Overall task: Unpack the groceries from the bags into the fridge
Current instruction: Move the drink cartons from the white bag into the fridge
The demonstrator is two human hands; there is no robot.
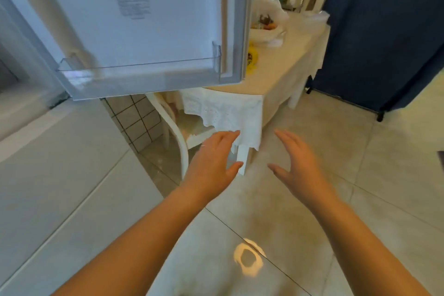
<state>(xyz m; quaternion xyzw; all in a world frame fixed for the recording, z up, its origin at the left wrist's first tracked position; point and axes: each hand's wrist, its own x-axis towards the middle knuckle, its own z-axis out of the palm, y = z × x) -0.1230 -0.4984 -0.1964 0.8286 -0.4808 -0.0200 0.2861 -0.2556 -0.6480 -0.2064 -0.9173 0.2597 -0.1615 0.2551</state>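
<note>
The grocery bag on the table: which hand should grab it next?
Probably the right hand. Both hands are empty, but the white grocery bag sits up-right, past the open fridge door that stands ahead of the left hand.

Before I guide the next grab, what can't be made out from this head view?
- Fridge interior: cut off by the left edge; shelves unseen.
- Yellow item on the table: half hidden behind the open fridge door.
- White bag: contents too small and blurred to name.
- Door label text: blurred, unreadable.
- Left hand and right hand: open, holding nothing.
</note>
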